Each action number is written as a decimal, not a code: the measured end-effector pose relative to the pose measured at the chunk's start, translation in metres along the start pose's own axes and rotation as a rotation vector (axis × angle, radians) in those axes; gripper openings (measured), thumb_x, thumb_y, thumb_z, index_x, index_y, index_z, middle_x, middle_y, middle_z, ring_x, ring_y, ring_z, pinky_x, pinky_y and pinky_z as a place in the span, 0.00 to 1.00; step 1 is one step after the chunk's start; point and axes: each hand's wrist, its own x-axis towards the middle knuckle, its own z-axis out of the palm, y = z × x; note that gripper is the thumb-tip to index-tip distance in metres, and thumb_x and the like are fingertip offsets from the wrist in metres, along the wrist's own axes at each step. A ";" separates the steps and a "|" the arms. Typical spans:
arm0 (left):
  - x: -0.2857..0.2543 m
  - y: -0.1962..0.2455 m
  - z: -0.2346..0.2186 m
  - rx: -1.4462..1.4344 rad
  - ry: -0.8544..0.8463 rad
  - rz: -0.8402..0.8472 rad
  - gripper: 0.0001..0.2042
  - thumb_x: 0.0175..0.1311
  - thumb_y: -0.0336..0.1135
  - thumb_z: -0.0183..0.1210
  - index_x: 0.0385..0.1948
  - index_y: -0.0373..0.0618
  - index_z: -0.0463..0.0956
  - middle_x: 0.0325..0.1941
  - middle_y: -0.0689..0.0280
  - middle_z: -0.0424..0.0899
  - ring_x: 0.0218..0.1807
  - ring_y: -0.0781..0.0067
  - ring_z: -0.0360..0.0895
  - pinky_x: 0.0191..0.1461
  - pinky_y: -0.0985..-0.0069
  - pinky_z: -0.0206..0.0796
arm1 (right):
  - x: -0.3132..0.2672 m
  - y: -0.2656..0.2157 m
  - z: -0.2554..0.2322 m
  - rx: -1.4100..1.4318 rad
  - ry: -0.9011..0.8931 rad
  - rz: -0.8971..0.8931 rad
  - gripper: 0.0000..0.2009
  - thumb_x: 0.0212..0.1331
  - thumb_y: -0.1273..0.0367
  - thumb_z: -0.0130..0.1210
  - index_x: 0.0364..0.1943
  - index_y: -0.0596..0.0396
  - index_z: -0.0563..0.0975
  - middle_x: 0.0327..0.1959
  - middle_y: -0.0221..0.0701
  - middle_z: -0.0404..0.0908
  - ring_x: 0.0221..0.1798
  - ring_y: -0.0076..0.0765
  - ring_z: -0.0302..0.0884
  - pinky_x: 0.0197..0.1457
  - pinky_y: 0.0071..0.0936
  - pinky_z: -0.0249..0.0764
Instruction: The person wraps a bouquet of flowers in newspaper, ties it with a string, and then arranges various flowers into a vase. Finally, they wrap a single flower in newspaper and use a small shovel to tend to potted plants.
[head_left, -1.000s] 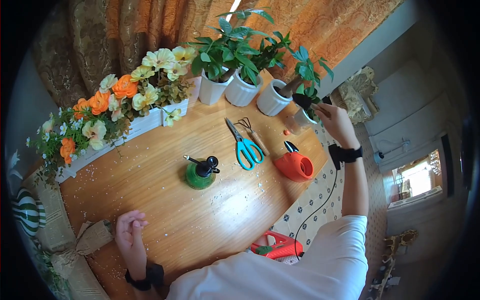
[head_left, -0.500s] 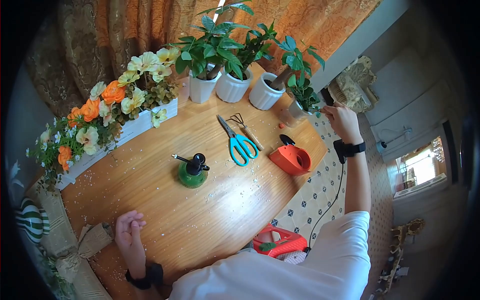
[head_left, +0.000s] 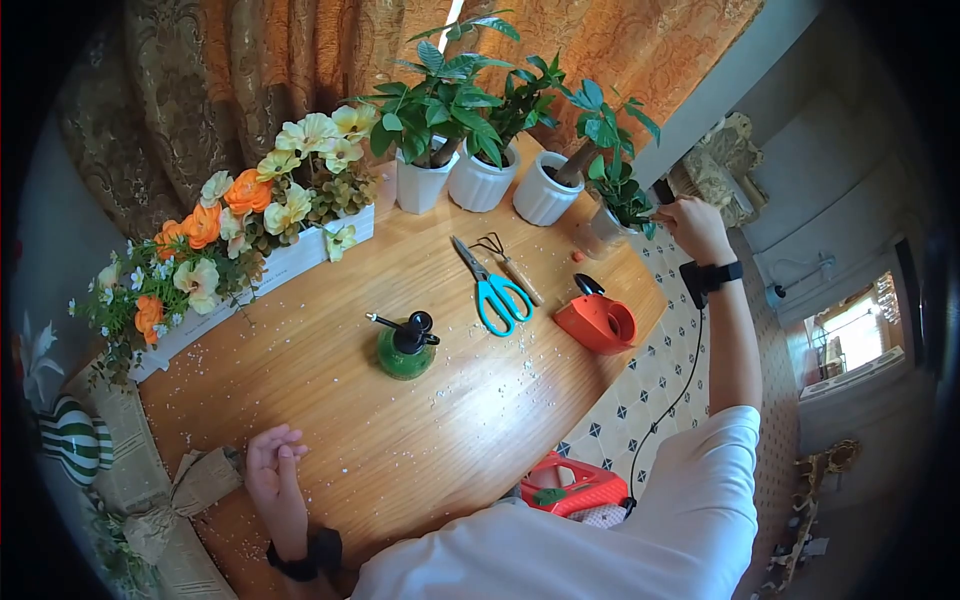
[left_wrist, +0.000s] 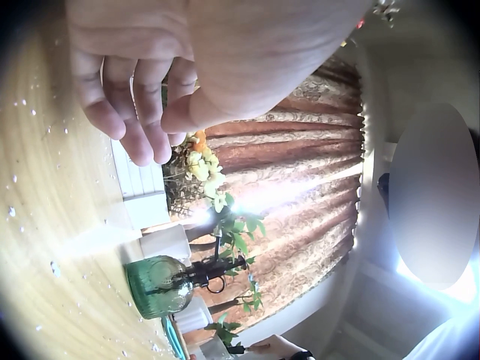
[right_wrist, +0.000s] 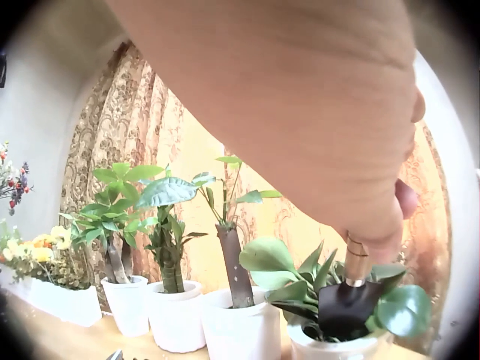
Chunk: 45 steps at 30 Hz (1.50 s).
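Note:
My right hand [head_left: 697, 230] grips a small trowel [right_wrist: 349, 309] by its wooden handle, past the table's right end. In the right wrist view its black blade stands among the leaves of a small round-leaved plant [right_wrist: 268, 255], over a pale pot [right_wrist: 330, 351]. Leaves and fingers hide the trowel's blade in the head view. My left hand [head_left: 277, 475] hovers near the table's front left with its fingers loosely bent and nothing in them. Beyond it on the tabletop stands a green glass spray bottle [head_left: 405, 360] with a black pump top.
Turquoise-handled scissors [head_left: 503, 303] and a small hand rake [head_left: 518, 278] lie mid-table. To their right is an orange-red container [head_left: 597, 322]. Several white-potted plants [head_left: 484, 185] line the back, beside a white planter box [head_left: 290, 262] of flowers. White crumbs dot the wood.
My right hand has shifted slightly outward and turned; the trowel's black blade, earlier visible above the small plant's pot, is now among its leaves. The left hand keeps its pose. The head view has swayed slightly.

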 end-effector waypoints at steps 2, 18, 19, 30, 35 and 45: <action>0.000 -0.001 0.000 -0.011 0.001 0.017 0.10 0.82 0.27 0.53 0.58 0.36 0.75 0.50 0.60 0.86 0.48 0.73 0.82 0.56 0.75 0.75 | -0.001 0.001 0.002 -0.012 -0.039 0.017 0.08 0.63 0.65 0.64 0.40 0.36 0.92 0.34 0.33 0.86 0.43 0.46 0.86 0.46 0.44 0.83; -0.001 0.006 0.002 -0.025 -0.013 0.016 0.09 0.82 0.24 0.51 0.56 0.33 0.75 0.51 0.57 0.86 0.48 0.72 0.83 0.59 0.74 0.76 | -0.003 -0.011 -0.009 0.008 -0.033 0.087 0.07 0.61 0.67 0.64 0.38 0.39 0.92 0.33 0.34 0.86 0.43 0.47 0.87 0.47 0.45 0.83; -0.002 0.006 0.002 -0.033 -0.019 0.015 0.09 0.82 0.24 0.51 0.55 0.34 0.76 0.51 0.57 0.86 0.48 0.73 0.83 0.58 0.75 0.77 | -0.002 -0.010 -0.006 -0.027 -0.040 0.092 0.07 0.61 0.67 0.64 0.38 0.39 0.92 0.34 0.34 0.86 0.43 0.47 0.87 0.47 0.45 0.83; -0.001 0.003 0.005 -0.040 -0.026 0.039 0.08 0.82 0.25 0.52 0.54 0.34 0.77 0.48 0.59 0.87 0.47 0.75 0.83 0.57 0.75 0.76 | -0.017 -0.041 -0.045 0.286 0.025 0.177 0.10 0.68 0.68 0.63 0.47 0.54 0.89 0.36 0.41 0.90 0.38 0.47 0.89 0.46 0.41 0.82; -0.002 0.001 0.007 -0.044 -0.034 0.044 0.08 0.82 0.25 0.52 0.55 0.33 0.77 0.49 0.60 0.87 0.47 0.75 0.83 0.57 0.76 0.76 | 0.009 -0.115 -0.044 0.820 0.093 0.128 0.13 0.72 0.70 0.62 0.52 0.68 0.84 0.32 0.46 0.88 0.35 0.25 0.83 0.43 0.31 0.80; -0.001 0.001 0.003 -0.031 0.018 0.074 0.08 0.82 0.25 0.53 0.54 0.33 0.78 0.48 0.61 0.87 0.47 0.75 0.84 0.58 0.76 0.76 | 0.141 -0.222 0.012 0.626 0.275 0.010 0.10 0.67 0.66 0.63 0.42 0.60 0.86 0.31 0.53 0.85 0.37 0.65 0.85 0.42 0.54 0.80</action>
